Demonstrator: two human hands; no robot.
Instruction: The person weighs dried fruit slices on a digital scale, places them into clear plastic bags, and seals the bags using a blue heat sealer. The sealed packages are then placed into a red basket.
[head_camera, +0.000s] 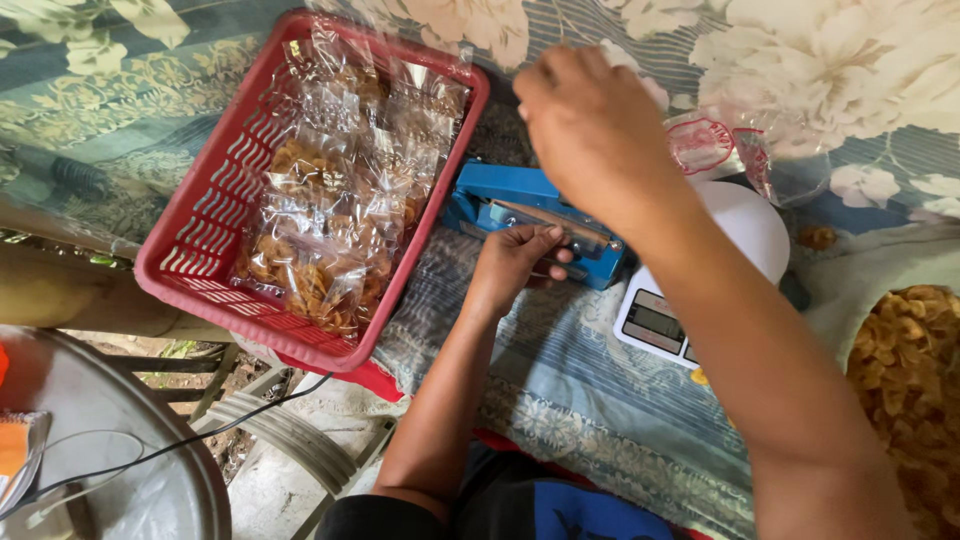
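Centrally, a blue heat sealer (530, 222) lies on a floral cloth (600, 380) covering the bench, between a red basket (200, 250) and a white kitchen scale (700, 290). The left hand (515, 265) rests at the sealer's near edge, fingers curled over something thin and clear at its jaw; what it pinches is too hidden to name for sure. The right hand (590, 125) hovers above the sealer's far end, fingers bent downward; whether it grips anything cannot be told from this angle. Just left of the sealer, the basket holds several sealed clear bags of golden fried snacks (320, 230). Beyond the scale lie empty clear bags (720, 150), and at the right edge sits a heap of loose snacks (905, 370). Bottom left, a round metal lid (130, 440) shows, with a black cord (200, 435) crossing it.
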